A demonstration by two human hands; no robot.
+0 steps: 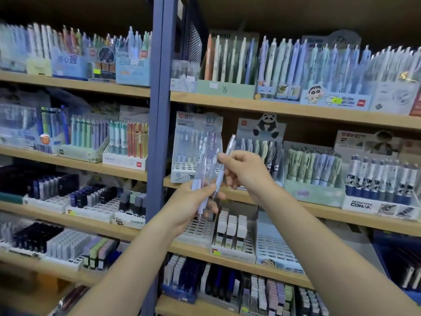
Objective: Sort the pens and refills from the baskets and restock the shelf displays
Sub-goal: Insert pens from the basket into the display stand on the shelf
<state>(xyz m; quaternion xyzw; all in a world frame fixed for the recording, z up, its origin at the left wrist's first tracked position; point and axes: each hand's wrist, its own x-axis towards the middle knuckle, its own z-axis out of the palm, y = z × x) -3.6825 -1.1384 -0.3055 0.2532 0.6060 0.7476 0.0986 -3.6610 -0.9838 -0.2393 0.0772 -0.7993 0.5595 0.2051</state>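
Note:
My left hand [193, 205] grips a small bunch of pale lilac pens [201, 179], tips pointing down, in front of the second shelf. My right hand [245, 172] pinches a single clear-and-lilac pen [224, 164] that stands tilted, its clip end up, right beside the bunch. Both hands are held just before a 0.7 mm pen display box [196, 142], which has several empty holes in its front rows.
Wooden shelves [296, 108] on a blue upright post [159, 99] carry many pen display boxes. A panda display [262, 133] stands right of the 0.7 mm box. Refill trays [232, 231] sit on the shelf below. A blue basket [405, 265] is at the far right.

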